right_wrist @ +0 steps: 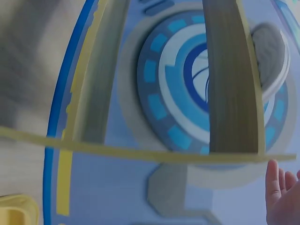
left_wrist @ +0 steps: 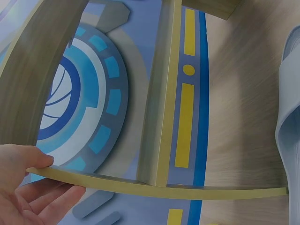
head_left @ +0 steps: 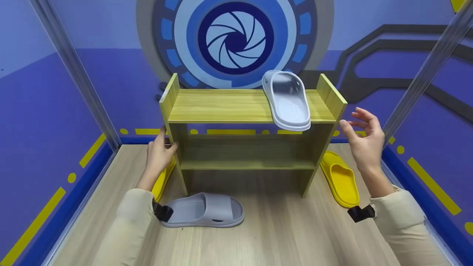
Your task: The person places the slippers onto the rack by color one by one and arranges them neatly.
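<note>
A small wooden shoe rack (head_left: 221, 105) with two shelves stands in the middle in the head view. My left hand (head_left: 159, 153) grips its left side panel; the left wrist view puts the thumb (left_wrist: 43, 158) on the inner face and the fingers outside. Beside the right panel, my right hand (head_left: 367, 142) is raised with fingers loosely bent and nothing in them. On the top shelf, toward the right, a light grey slipper (head_left: 290, 99) lies with its heel past the front edge. Another grey slipper (head_left: 221, 210) lies sideways on the floor before the rack.
A yellow slipper (head_left: 342, 181) lies on the wood-look floor (head_left: 281, 236) right of the rack. Another yellow slipper (head_left: 160, 184) is partly hidden behind the left forearm. Blue-purple walls (head_left: 111, 74) enclose the sides and back, with metal posts (head_left: 74, 66) at the corners.
</note>
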{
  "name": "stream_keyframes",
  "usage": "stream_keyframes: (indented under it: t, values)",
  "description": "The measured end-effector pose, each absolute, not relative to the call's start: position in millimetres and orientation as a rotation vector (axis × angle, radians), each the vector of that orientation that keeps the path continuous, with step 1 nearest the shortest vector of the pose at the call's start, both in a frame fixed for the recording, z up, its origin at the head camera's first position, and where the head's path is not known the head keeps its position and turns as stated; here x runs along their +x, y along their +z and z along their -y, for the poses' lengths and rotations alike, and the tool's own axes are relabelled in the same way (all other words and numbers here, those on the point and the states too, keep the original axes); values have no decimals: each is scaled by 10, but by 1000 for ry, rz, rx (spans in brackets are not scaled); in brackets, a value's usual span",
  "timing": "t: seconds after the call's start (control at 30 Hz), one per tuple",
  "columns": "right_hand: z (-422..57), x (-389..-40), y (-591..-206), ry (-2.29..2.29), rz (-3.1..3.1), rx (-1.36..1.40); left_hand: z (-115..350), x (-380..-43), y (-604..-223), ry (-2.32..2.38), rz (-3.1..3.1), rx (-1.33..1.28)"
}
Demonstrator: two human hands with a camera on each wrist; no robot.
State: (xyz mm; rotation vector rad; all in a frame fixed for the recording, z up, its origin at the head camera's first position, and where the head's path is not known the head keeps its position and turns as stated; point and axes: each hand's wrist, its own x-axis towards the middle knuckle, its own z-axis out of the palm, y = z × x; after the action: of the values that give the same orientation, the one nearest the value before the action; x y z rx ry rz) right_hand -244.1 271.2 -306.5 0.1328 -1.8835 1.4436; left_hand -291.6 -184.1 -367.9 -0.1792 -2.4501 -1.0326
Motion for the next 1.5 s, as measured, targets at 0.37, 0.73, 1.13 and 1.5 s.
stream_keyframes:
  t: [0.37,0.73,1.13,1.5]
  values:
    - [-2972,-2673,-3543,1391,2117,151,1828,-2920,-3671,-1054,2471,-158]
    - [-2955,-2776,-3834,1388,2302,199,1816,-2927,-3663,-1046,2479,-150]
    - [-2946,-2824,-3869,1332,2348,147,1836,-2927,-3675,-1051,2487,-162]
    - [-2922,-2873,-3861,1211,2349,152,1825,-2907,-3687,-1027,2463,-161]
